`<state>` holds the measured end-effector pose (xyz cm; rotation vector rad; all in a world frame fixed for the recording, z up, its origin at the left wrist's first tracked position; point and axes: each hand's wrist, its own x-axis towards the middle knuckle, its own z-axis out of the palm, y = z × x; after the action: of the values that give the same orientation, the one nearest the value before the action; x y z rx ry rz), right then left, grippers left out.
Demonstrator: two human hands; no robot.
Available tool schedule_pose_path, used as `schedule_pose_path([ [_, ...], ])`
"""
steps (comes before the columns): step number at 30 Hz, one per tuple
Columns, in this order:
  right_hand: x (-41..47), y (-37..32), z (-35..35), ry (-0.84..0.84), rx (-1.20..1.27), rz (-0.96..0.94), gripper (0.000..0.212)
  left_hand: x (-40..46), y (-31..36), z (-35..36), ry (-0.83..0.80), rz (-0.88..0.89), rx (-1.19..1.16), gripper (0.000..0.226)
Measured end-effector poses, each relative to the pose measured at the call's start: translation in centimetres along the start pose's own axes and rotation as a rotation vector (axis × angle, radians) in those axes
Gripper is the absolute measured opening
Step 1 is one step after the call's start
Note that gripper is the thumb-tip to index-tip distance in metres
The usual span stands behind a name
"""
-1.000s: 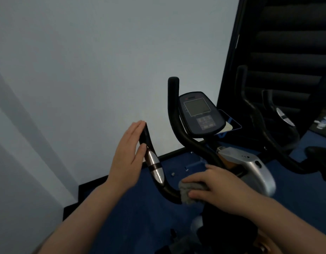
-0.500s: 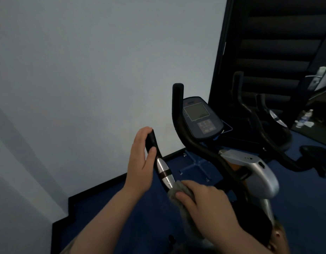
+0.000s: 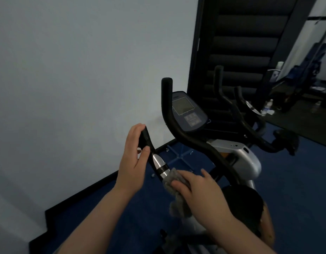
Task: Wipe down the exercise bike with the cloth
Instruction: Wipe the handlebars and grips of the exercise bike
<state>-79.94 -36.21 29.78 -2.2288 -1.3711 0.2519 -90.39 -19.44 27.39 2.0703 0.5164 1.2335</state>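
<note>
The exercise bike stands in front of me, with black curved handlebars, a console screen and a silver body. My left hand grips the upper end of the left handlebar, thumb across its front. Just below it shines the bar's chrome sensor section. My right hand holds a grey cloth wrapped round the same bar, right under the chrome part. A loose end of the cloth hangs down beneath my fingers.
A pale wall rises close on the left, with a dark baseboard. Blue carpet covers the floor. A second bike's handlebars stand to the right, in front of a dark slatted panel. Water bottles stand far right.
My left hand went from lying flat against the handlebar end to gripping it. My right hand slid the cloth up the bar toward the chrome section. The camera view swung left.
</note>
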Motion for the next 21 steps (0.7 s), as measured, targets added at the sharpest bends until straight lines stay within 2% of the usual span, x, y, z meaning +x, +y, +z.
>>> schedule_pose_path([
  [3,0.1,0.0,-0.1,0.011,0.022,0.037,0.029,0.0,-0.1,0.3,-0.005,0.018,-0.004,0.053],
  [7,1.9,-2.2,0.9,0.073,0.008,0.010,0.033,0.0,0.0,0.3,-0.005,0.012,0.019,0.051],
  [10,1.8,-1.2,0.5,0.016,0.182,0.006,0.037,-0.1,0.5,0.2,0.011,-0.012,-0.017,0.048],
  [13,2.9,0.1,-1.2,-0.074,0.219,-0.019,0.029,-0.1,1.2,0.5,0.044,-0.061,-0.031,0.046],
  [17,5.5,-2.3,-1.0,-0.003,0.203,-0.153,0.020,-0.1,1.8,0.7,0.073,-0.122,-0.034,0.044],
  [19,5.2,-2.9,-0.4,0.027,0.115,-0.280,0.019,-0.1,2.1,0.6,0.073,-0.175,-0.052,0.043],
  [21,4.7,-1.6,-0.6,0.008,0.140,-0.394,0.022,-0.1,2.7,0.4,0.083,-0.228,-0.086,0.040],
])
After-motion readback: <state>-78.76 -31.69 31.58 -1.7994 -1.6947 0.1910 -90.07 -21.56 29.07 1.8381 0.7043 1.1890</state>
